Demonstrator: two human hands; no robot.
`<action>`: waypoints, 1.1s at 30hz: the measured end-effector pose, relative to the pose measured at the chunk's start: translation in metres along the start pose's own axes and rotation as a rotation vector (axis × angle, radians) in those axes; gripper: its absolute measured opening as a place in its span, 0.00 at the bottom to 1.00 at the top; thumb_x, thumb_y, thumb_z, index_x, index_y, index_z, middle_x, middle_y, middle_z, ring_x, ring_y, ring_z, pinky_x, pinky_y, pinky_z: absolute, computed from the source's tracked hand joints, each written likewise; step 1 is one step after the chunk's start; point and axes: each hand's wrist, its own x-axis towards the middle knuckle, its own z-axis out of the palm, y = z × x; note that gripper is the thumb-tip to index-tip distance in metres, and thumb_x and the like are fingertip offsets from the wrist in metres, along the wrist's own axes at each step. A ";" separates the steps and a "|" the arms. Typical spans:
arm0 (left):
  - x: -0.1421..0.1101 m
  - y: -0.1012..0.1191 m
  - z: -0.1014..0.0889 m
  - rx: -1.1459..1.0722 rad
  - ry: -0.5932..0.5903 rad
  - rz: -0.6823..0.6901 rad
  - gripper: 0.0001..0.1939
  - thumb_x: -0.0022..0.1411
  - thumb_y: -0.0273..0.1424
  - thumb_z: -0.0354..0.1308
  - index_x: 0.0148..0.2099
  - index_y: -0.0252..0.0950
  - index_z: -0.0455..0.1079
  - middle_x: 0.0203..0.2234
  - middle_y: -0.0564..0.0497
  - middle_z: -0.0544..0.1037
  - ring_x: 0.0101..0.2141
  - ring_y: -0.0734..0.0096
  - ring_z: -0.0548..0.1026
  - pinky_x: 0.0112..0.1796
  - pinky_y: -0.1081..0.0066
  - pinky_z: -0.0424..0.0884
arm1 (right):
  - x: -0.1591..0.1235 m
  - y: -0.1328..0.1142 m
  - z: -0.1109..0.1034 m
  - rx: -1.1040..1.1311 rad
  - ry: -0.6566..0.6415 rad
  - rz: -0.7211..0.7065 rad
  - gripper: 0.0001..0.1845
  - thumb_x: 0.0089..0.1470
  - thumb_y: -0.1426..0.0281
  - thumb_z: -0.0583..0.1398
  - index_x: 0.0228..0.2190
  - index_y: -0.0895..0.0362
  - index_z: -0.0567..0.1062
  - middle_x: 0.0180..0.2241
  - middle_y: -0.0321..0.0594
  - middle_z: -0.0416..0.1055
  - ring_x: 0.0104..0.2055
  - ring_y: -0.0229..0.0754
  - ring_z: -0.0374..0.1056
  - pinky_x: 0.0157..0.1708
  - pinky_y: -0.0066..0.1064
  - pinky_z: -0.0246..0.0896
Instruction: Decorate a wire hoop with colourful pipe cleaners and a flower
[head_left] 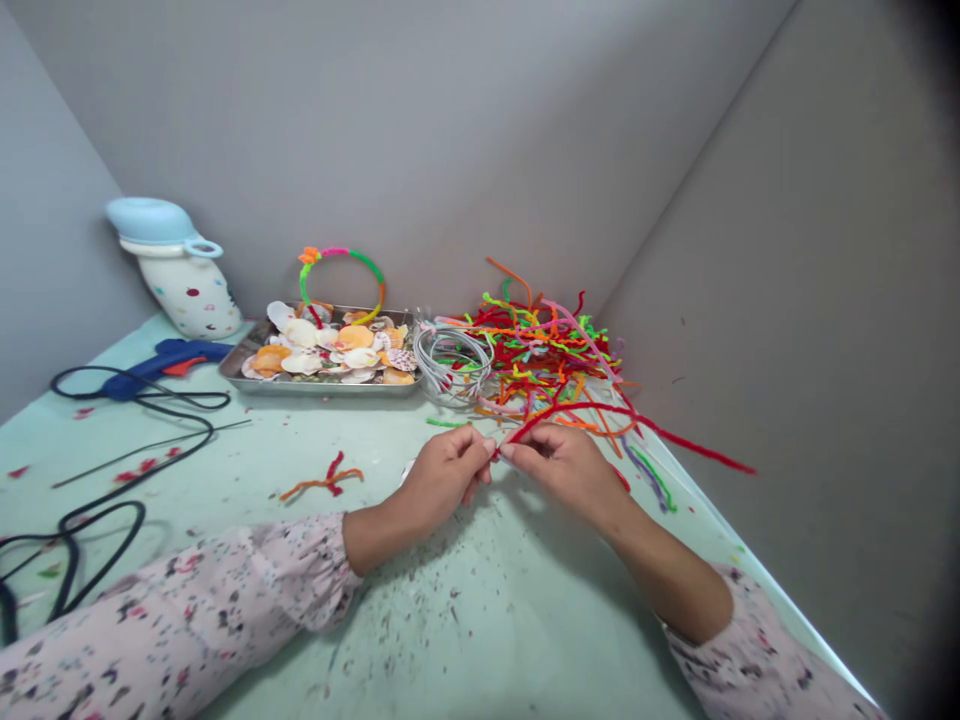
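Floral sleeves [187, 610] nearest, left hand [442, 470] and right hand [562, 462] both pinching a red pipe cleaner [637, 420], pipe-cleaner pile [540, 355] behind, tray of shells [330, 360] beyond.

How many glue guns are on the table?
1: a blue glue gun lies at the far left of the table, between the spotted jug and the tray of shells. None seems hidden.

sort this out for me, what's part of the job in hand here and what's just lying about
In hand: left hand, right hand, red pipe cleaner, pipe cleaner pile.

Lying about: shell tray, glue gun, wire hoops, jug, scraps.
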 end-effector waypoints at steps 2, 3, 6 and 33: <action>0.000 0.001 0.000 0.009 0.007 0.003 0.17 0.60 0.41 0.50 0.25 0.35 0.60 0.16 0.57 0.64 0.14 0.82 0.58 0.16 0.77 0.53 | -0.001 -0.001 0.000 0.000 0.003 -0.014 0.14 0.50 0.62 0.58 0.24 0.59 0.76 0.21 0.36 0.70 0.23 0.36 0.61 0.23 0.26 0.54; -0.001 0.002 0.000 0.013 0.008 0.002 0.17 0.60 0.41 0.50 0.25 0.35 0.60 0.16 0.58 0.64 0.14 0.82 0.58 0.16 0.77 0.53 | -0.001 -0.001 0.000 0.002 0.004 -0.021 0.14 0.50 0.62 0.58 0.24 0.59 0.76 0.21 0.36 0.70 0.24 0.36 0.62 0.24 0.26 0.54; 0.000 0.001 0.000 0.014 0.005 -0.005 0.17 0.60 0.41 0.50 0.25 0.35 0.60 0.16 0.58 0.63 0.14 0.82 0.58 0.16 0.77 0.53 | -0.002 -0.002 0.001 0.012 0.004 -0.039 0.13 0.51 0.63 0.58 0.24 0.59 0.77 0.21 0.36 0.71 0.23 0.36 0.63 0.23 0.27 0.55; 0.001 -0.007 -0.001 0.012 0.021 0.007 0.17 0.60 0.42 0.50 0.26 0.35 0.60 0.16 0.58 0.63 0.13 0.82 0.58 0.16 0.78 0.53 | -0.009 0.005 0.009 -0.298 0.154 -0.540 0.08 0.55 0.72 0.55 0.28 0.55 0.74 0.30 0.41 0.72 0.35 0.42 0.67 0.38 0.32 0.61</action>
